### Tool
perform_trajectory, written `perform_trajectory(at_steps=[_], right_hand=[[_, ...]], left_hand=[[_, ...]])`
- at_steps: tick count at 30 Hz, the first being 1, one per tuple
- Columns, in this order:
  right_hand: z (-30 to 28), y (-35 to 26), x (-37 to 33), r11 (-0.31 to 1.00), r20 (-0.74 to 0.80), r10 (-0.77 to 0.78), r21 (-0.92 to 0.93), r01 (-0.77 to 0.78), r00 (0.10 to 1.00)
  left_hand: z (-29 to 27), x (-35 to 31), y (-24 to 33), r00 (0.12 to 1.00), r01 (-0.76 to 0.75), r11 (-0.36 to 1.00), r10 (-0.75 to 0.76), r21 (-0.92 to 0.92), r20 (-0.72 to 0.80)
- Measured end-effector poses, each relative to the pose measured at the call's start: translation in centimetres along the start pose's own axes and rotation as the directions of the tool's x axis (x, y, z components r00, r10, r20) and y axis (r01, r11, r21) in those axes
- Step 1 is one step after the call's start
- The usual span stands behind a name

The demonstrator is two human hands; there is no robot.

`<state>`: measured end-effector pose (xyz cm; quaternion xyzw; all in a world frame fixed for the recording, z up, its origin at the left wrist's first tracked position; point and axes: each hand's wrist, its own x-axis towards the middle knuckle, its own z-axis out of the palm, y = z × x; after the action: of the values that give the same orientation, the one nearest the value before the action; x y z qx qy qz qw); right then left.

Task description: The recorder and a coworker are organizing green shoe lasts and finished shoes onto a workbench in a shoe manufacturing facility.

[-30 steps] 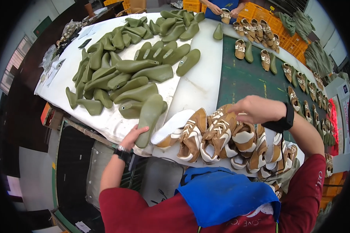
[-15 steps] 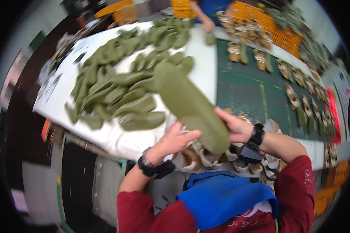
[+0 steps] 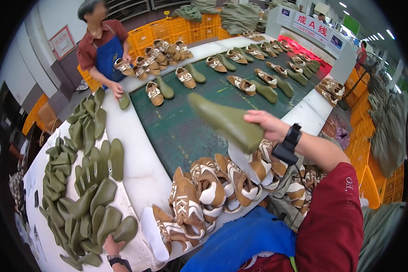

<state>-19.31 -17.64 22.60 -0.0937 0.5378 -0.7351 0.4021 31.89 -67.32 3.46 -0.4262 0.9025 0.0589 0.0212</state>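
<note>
Held last: one green shoe last (image 3: 226, 122), raised above the green work surface (image 3: 163, 131); tilted, free end toward upper left and slightly blurred.
Right hand (image 3: 271, 126): closed around the lower right end of that last; visible digits lie pressed against it, the others hidden behind.
Right wrist: black band with a boxy black device (image 3: 285, 152) below it.
Left hand (image 3: 114, 247): low in the view, at the near edge of the last pile (image 3: 79, 206); a fingertip reaches a last (image 3: 109, 223) there. Cannot tell whether the fingers grip it or merely rest against it.
Left wrist: watch and dark band (image 3: 117, 260), partly cut off by the lower edge.
Pile support: white cloth (image 3: 133, 211) over the left table; several lasts lie side by side in a row, the rest heaped at mixed angles.
Near shoes: brown-and-white shoes (image 3: 186, 206) crowded along the near table edge, between the two hands; the leftmost lies on its side, white sole (image 3: 153, 233) outward.
Far shoes: more brown-and-white shoes (image 3: 186, 78) set out on the green surface, many just beside a green last.
Co-worker: person in a blue apron (image 3: 108, 61) at far left; one hand on a last (image 3: 123, 100), the other at a shoe (image 3: 123, 67).
Background: orange crates (image 3: 143, 38) behind the table.
</note>
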Motion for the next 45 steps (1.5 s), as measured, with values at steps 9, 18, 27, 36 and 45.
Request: perform_trajectory(at_steps=[9,18,27,36,45], right_hand=[[-23.1,-1.4,9.7,0.914,-0.502,-0.136,-0.397,-0.088,0.854],[-24.4,10.6,22.8,-0.039,-0.394,-0.326,-0.902,-0.429,0.859],[-28.5,8.5,24.2,-0.006,-0.346,-0.288,-0.932,-0.364,0.893],[-22.8,3.2,17.3,-0.109,-0.109,-0.237,-0.984,-0.138,0.965],[-17.0,-3.3,2.8,-0.094,0.213,-0.37,-0.977,0.191,0.904]], left_hand=[[-8.6,-1.5,17.4,0.909,0.096,0.922,-0.235,0.376,0.344],[0.3,0.3,12.8,0.916,0.165,0.982,-0.118,-0.09,0.384],[-4.3,3.2,22.1,0.879,0.15,0.94,-0.269,0.307,0.394],[-5.0,19.2,30.6,0.976,-0.217,0.976,0.217,0.016,0.028],[-1.2,26.2,55.7,0.891,-0.439,0.892,0.447,-0.107,0.075]])
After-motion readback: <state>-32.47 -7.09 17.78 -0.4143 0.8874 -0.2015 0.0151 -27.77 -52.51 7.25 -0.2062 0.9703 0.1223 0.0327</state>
